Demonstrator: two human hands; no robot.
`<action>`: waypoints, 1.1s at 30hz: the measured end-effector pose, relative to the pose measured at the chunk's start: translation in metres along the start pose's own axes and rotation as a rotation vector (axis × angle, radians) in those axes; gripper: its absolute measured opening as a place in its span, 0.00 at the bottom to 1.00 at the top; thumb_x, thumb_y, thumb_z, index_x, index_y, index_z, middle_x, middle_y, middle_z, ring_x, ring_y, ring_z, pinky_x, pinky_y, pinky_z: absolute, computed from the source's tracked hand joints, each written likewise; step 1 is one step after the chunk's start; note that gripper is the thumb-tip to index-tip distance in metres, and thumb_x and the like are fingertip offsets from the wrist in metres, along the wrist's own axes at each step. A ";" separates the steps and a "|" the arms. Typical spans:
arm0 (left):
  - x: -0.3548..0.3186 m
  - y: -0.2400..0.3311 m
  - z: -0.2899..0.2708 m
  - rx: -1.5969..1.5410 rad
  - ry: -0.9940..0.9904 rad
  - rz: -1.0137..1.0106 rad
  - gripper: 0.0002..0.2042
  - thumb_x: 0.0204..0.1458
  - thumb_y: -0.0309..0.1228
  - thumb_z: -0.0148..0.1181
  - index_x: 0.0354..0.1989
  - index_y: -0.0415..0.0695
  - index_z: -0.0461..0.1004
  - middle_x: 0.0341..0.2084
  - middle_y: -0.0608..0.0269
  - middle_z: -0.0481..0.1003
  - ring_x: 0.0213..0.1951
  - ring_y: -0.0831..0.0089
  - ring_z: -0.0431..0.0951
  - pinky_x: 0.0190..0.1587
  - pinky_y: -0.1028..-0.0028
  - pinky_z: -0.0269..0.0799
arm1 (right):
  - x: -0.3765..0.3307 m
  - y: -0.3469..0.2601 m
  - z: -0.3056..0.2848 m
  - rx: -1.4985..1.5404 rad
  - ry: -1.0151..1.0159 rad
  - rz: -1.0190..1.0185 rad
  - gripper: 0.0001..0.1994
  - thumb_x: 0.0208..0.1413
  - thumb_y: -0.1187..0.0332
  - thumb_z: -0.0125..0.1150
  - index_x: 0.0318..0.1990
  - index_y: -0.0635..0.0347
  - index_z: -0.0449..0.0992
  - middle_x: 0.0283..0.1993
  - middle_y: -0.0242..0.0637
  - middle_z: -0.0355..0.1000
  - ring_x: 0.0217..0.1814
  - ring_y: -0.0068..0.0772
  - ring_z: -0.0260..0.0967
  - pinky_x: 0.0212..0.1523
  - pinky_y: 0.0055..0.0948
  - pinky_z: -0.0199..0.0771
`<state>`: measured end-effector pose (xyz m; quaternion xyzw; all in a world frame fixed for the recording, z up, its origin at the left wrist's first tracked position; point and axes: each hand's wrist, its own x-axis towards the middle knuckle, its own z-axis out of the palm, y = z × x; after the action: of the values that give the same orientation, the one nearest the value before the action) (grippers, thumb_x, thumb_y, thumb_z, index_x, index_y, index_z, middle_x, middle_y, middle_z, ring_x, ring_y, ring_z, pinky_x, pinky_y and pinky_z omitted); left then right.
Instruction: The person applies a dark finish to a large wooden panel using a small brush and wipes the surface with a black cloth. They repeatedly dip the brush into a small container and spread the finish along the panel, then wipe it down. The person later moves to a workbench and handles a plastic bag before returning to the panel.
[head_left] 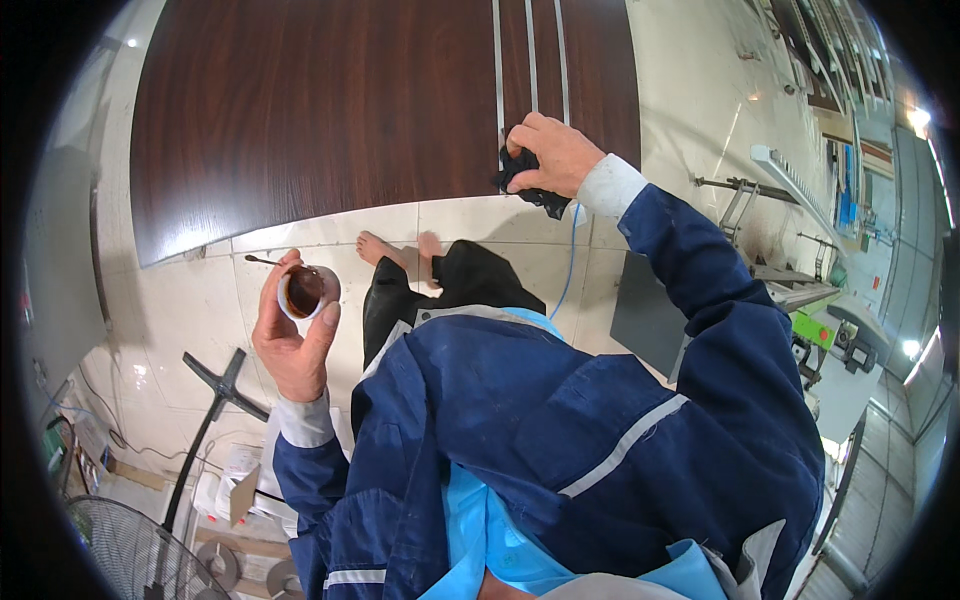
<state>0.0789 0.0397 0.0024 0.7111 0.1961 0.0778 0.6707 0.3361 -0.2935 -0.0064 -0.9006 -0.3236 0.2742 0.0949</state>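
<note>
My left hand (292, 340) holds a small white cup (305, 291) of dark brown liquid, with a thin stick (264, 261) poking out of it to the left. My right hand (552, 155) is closed on a black cloth (528, 185) and presses it against the near edge of a large dark brown wood-grain panel (330, 110). Three thin metal strips (530, 60) run along the panel just beyond that hand. Both sleeves are dark blue with white cuffs.
The panel lies over a pale tiled floor (200, 300). My bare feet (395, 248) show below its edge. A fan with a black stand (215, 385) sits at lower left, a grey board (650, 315) and machinery (820, 290) at right. A thin blue cable (570, 260) hangs down.
</note>
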 end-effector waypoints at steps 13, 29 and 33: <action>-0.085 -0.005 0.085 -0.112 0.494 -0.002 0.33 0.49 0.27 0.73 0.66 0.34 0.70 0.65 0.49 0.71 0.63 0.63 0.74 0.67 0.64 0.68 | 0.012 0.090 -0.047 -0.263 0.190 -0.411 0.12 0.54 0.70 0.66 0.46 0.52 0.81 0.49 0.40 0.74 0.54 0.46 0.72 0.54 0.41 0.75; -0.164 -0.007 0.242 -0.200 0.780 -0.115 0.33 0.48 0.25 0.72 0.65 0.33 0.70 0.64 0.51 0.72 0.63 0.65 0.72 0.68 0.65 0.65 | -0.003 0.087 0.006 0.158 0.087 -0.804 0.10 0.50 0.72 0.73 0.41 0.56 0.84 0.43 0.40 0.76 0.50 0.44 0.71 0.52 0.39 0.73; -0.169 -0.008 0.248 -0.196 0.792 -0.132 0.34 0.47 0.26 0.72 0.65 0.33 0.70 0.64 0.51 0.72 0.63 0.64 0.72 0.68 0.64 0.64 | 0.004 0.079 0.005 0.089 0.040 -0.856 0.11 0.48 0.70 0.74 0.40 0.56 0.83 0.40 0.38 0.76 0.47 0.44 0.71 0.50 0.40 0.73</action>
<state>0.0161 -0.2543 -0.0016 0.5447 0.4761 0.3206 0.6115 0.3779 -0.3516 -0.0399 -0.6855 -0.6539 0.2061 0.2451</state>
